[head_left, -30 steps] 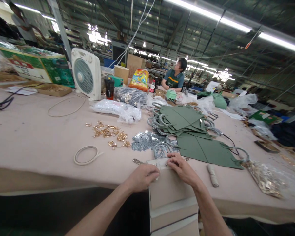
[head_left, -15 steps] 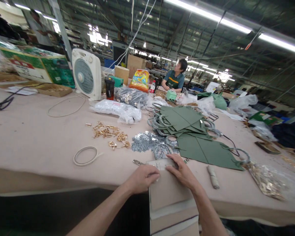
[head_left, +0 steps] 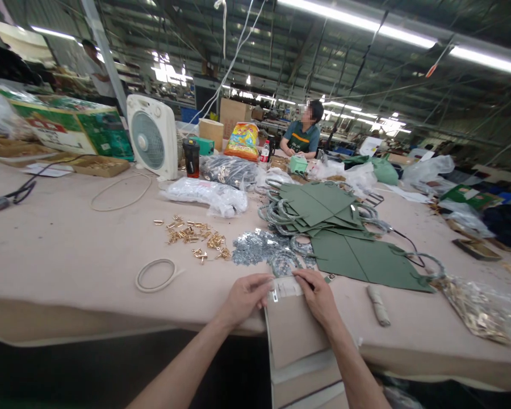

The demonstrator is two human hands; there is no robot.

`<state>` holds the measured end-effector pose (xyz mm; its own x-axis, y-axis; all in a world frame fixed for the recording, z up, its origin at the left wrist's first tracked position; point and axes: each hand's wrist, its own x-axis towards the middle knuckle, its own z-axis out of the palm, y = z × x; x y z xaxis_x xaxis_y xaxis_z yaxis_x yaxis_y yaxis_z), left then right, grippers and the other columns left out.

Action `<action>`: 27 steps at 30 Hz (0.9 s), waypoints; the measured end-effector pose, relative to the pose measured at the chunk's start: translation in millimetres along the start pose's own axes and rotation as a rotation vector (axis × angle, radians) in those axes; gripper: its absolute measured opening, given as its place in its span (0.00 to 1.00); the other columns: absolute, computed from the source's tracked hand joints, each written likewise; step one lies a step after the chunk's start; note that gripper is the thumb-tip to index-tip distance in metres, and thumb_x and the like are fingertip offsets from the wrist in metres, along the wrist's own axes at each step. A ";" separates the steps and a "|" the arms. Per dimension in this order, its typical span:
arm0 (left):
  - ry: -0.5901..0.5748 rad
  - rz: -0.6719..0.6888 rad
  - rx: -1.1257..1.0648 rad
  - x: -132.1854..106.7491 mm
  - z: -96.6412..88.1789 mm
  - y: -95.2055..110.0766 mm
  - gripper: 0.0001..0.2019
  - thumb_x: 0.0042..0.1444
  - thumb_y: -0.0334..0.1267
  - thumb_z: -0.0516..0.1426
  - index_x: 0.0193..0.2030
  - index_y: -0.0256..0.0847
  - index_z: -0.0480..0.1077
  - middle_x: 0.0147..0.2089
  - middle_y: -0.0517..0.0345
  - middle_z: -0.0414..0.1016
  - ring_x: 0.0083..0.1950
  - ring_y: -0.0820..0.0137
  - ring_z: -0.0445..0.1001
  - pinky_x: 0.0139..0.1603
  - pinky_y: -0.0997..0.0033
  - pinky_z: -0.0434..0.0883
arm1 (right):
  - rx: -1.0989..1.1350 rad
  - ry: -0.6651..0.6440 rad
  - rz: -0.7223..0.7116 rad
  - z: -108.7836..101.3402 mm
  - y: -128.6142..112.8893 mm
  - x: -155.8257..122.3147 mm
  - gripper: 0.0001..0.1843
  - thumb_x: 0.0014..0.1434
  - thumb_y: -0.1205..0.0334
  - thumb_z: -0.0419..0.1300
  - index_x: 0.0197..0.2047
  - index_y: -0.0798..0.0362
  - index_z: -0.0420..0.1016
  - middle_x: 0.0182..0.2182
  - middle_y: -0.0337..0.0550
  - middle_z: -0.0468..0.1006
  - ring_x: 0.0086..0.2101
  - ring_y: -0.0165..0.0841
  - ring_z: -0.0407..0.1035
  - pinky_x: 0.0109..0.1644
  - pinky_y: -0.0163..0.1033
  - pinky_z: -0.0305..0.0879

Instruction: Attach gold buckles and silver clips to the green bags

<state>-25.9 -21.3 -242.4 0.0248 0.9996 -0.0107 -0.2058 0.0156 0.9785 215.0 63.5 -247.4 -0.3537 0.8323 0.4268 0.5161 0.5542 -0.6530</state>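
Observation:
A beige leather panel (head_left: 293,329) lies over the table's near edge, on a stack of similar panels. My left hand (head_left: 246,295) is closed on its top left corner, fingers curled around the edge. My right hand (head_left: 319,295) pinches the top right edge beside a small clear-wrapped patch with a silver metal fitting (head_left: 276,294). Just beyond my hands lie a heap of silver metal pieces (head_left: 259,250), scattered gold fittings (head_left: 193,234) and a stack of green leather panels (head_left: 323,210) with ring handles.
A white cord loop (head_left: 155,275) lies left of my hands, a rolled beige piece (head_left: 378,305) to the right. A bag of gold hardware (head_left: 477,309) sits far right. A white fan (head_left: 153,136), plastic bags and boxes stand further back. A person in green (head_left: 302,136) sits across the table.
Both hands have kept their hold on the beige panel's top edge and shifted slightly forward with it. The camera view has drifted a little.

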 end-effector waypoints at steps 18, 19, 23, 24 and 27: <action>-0.158 0.163 0.293 -14.3 7.7 0.5 0.34 0.64 0.34 0.55 0.76 0.41 0.51 0.27 0.67 0.74 0.23 0.74 0.72 0.32 0.73 0.71 | 0.094 0.100 -0.017 -0.8 -72.8 -30.4 0.13 0.70 0.55 0.59 0.55 0.47 0.77 0.48 0.49 0.81 0.45 0.41 0.76 0.50 0.46 0.73; -0.153 0.195 0.320 -16.1 7.7 0.4 0.33 0.64 0.33 0.54 0.75 0.41 0.53 0.27 0.67 0.74 0.24 0.73 0.72 0.34 0.73 0.71 | 0.094 0.072 -0.036 2.4 -78.3 -33.5 0.13 0.70 0.56 0.59 0.55 0.47 0.77 0.48 0.49 0.81 0.46 0.40 0.76 0.50 0.46 0.73; -0.135 0.269 0.420 -21.8 7.5 0.8 0.30 0.63 0.30 0.52 0.72 0.41 0.58 0.29 0.66 0.75 0.28 0.72 0.73 0.39 0.71 0.70 | 0.120 0.010 -0.042 15.3 -89.8 -42.6 0.14 0.70 0.57 0.59 0.56 0.47 0.76 0.47 0.49 0.80 0.44 0.40 0.76 0.48 0.44 0.75; -0.141 0.274 0.446 -22.8 7.6 1.4 0.29 0.62 0.30 0.52 0.71 0.40 0.59 0.30 0.65 0.76 0.28 0.71 0.73 0.40 0.71 0.70 | 0.128 -0.001 -0.038 17.5 -90.9 -44.3 0.13 0.70 0.57 0.59 0.55 0.47 0.76 0.46 0.49 0.80 0.43 0.40 0.76 0.47 0.44 0.75; -0.167 0.271 0.500 -24.6 7.7 4.5 0.28 0.61 0.29 0.52 0.69 0.40 0.62 0.31 0.64 0.77 0.29 0.70 0.73 0.39 0.71 0.70 | 0.135 -0.021 -0.025 20.4 -92.4 -48.2 0.10 0.69 0.58 0.60 0.50 0.47 0.79 0.44 0.47 0.81 0.42 0.39 0.76 0.47 0.42 0.74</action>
<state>-19.9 -46.0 -236.1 0.1975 0.9489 0.2462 0.2588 -0.2927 0.9205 168.4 -28.0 -220.4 -0.3819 0.8169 0.4322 0.3975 0.5674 -0.7211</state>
